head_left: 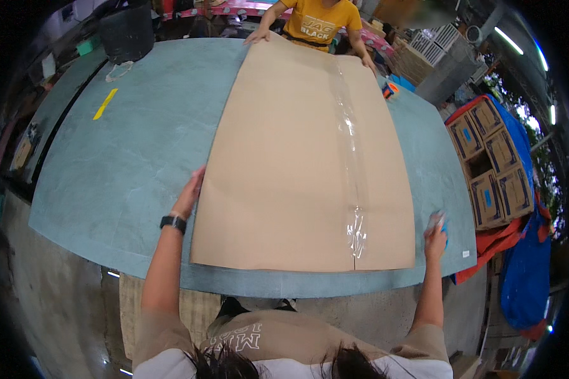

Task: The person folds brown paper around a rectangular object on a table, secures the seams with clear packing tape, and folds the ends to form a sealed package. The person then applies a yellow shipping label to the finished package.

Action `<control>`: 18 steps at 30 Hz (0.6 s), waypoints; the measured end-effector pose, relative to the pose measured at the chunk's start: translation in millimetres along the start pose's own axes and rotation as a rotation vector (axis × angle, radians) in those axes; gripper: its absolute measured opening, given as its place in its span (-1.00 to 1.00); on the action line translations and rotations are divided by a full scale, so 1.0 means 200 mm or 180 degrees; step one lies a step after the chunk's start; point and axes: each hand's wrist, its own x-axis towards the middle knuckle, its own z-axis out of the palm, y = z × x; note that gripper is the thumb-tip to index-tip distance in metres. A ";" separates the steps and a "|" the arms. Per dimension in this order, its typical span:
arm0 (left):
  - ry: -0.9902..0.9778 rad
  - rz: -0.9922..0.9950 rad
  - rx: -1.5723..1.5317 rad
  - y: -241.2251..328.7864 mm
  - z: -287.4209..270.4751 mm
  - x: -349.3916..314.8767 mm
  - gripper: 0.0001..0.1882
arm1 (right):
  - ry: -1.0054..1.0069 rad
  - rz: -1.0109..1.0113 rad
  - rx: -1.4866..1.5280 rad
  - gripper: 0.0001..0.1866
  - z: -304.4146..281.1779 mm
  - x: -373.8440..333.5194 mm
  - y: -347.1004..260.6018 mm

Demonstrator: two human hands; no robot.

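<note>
A large sheet of brown cardboard (278, 164) lies flat across the blue-green table. Clear tape (351, 129) runs down a seam on its right part, wrinkled and shiny at the near end. My left hand (188, 194) rests against the cardboard's left edge, fingers stretched along it. To the right of the sheet, my right hand (434, 243) is closed around a blue-and-whitish tape dispenser (436, 220), blurred and partly covered by the fingers. At the far end, a co-worker in a yellow shirt has one hand (257, 36) on the sheet's left corner and the other (368, 63) by its right corner.
The table (126, 158) extends past the sheet on both sides. An orange-and-black object (391, 90) lies beside the sheet's far right edge. A yellow strip (105, 104) and a black bin (126, 35) are at left. Cardboard boxes (493, 158) stand beyond the table's right edge.
</note>
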 end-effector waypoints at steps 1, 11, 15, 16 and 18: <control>-0.0457 -0.0182 -0.0431 0.04 0.07 0.02 -0.35 | -0.0086 -0.0267 -0.0206 -0.42 0.06 -0.08 0.02; -0.0696 -0.0702 -0.0987 0.00 0.05 -0.04 -0.27 | -0.3119 -0.0958 0.2264 -0.68 -0.30 -1.10 -0.95; -0.0801 -0.0853 -0.0200 0.05 0.03 -0.17 -0.20 | -0.2510 -0.1585 0.3550 -0.59 -0.46 -1.43 -2.05; -0.0883 -0.0916 -0.0023 0.06 0.00 -0.20 -0.19 | -0.2470 -0.2397 0.3140 -0.45 -0.56 -1.43 -2.23; -0.1032 -0.0973 0.0075 0.13 0.09 -0.24 -0.17 | -0.1088 -0.2516 0.3095 -0.43 -0.60 -1.50 -2.46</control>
